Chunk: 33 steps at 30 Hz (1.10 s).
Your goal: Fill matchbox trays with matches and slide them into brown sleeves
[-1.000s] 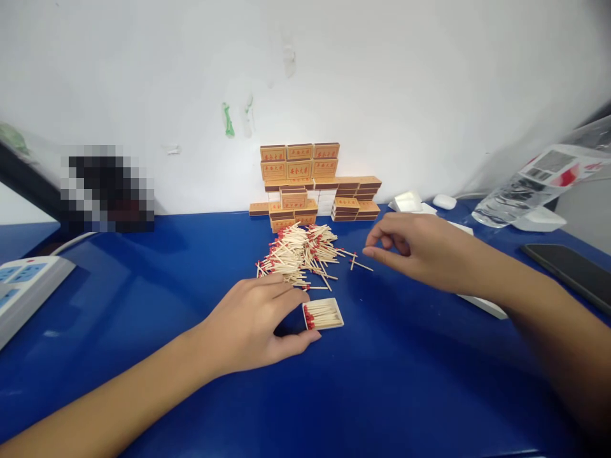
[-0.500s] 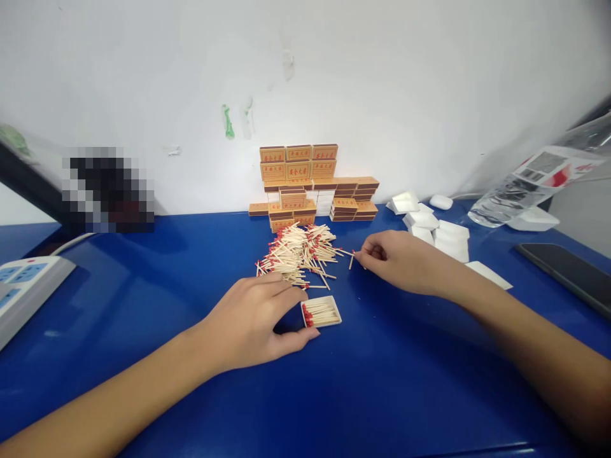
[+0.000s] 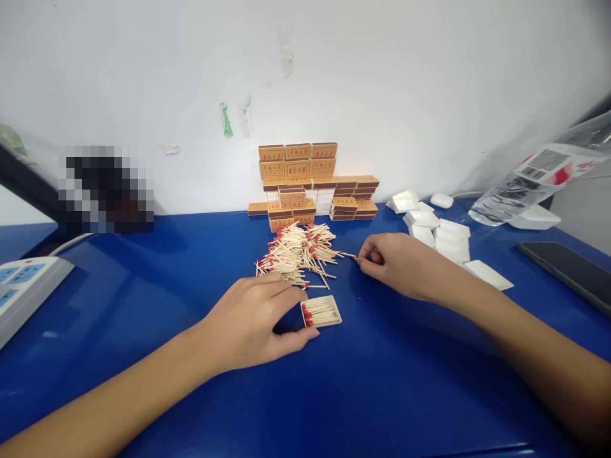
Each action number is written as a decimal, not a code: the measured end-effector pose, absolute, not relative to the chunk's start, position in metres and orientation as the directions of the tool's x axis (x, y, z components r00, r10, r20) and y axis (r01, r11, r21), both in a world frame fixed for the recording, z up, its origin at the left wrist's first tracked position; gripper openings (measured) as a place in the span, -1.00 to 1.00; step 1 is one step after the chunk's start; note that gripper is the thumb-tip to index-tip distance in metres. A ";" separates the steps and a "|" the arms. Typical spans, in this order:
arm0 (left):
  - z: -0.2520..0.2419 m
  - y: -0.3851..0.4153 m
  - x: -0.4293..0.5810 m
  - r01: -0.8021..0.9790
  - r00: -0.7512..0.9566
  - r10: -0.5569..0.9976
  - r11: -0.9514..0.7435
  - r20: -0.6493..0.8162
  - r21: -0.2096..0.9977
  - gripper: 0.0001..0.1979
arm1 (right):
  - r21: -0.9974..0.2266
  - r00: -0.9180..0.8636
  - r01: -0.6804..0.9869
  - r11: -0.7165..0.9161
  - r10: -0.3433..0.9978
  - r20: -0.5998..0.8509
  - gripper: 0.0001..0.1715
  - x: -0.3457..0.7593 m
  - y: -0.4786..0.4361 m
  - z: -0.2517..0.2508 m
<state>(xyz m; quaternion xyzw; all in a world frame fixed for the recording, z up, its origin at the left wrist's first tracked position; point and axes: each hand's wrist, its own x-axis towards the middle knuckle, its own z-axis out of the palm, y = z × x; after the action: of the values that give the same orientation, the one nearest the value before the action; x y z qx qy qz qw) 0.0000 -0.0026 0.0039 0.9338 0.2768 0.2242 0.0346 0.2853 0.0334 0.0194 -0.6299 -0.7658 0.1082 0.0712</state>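
Observation:
A heap of red-tipped matchsticks [image 3: 300,256] lies on the blue table [image 3: 143,286]. In front of it sits a small white matchbox tray [image 3: 321,312] partly filled with matches. My left hand [image 3: 251,321] rests on the table with thumb and fingers curled against the tray's left side. My right hand [image 3: 400,262] is at the heap's right edge, its fingers pinched on one or two matchsticks [image 3: 349,255] that stick out to the left.
Orange matchboxes [image 3: 312,181] are stacked against the white wall. Empty white trays [image 3: 436,228] lie at the right, with a plastic bottle [image 3: 529,184] and a dark phone [image 3: 570,270] beyond. A power strip [image 3: 26,286] sits at the far left.
My right hand dropped from above the table to the heap's right edge and pinched loose matchsticks there. The left hand and the tray stayed put.

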 end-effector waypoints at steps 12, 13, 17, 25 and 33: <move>0.003 -0.003 0.000 0.488 0.753 0.532 -0.846 0.386 0.213 -0.69 | -0.385 -0.568 0.734 0.559 0.816 0.103 -0.91 0.279 0.011 0.038; 0.003 -0.003 0.000 0.487 0.755 0.532 -0.846 0.383 0.214 -0.70 | -0.404 -0.594 0.712 0.574 0.800 0.091 -0.94 0.269 0.004 0.039; 0.004 -0.003 0.000 0.486 0.761 0.528 -0.849 0.377 0.206 -0.73 | -0.335 -0.682 0.669 0.664 0.727 0.079 -0.94 0.237 -0.012 0.031; 0.004 -0.003 0.001 0.485 0.758 0.526 -0.850 0.386 0.206 -0.72 | -0.315 -0.683 0.642 0.699 0.708 0.180 -0.89 0.247 -0.008 0.025; 0.005 -0.003 0.000 0.479 0.759 0.521 -0.853 0.390 0.209 -0.73 | -0.302 -0.680 0.680 0.668 0.729 0.080 -0.88 0.255 -0.003 0.031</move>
<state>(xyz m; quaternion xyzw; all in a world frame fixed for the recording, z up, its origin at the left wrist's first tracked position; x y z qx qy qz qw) 0.0002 -0.0033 0.0045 0.9365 0.2669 0.2221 0.0482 0.2548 -0.0026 0.0305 -0.3879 -0.9080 0.1248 0.0973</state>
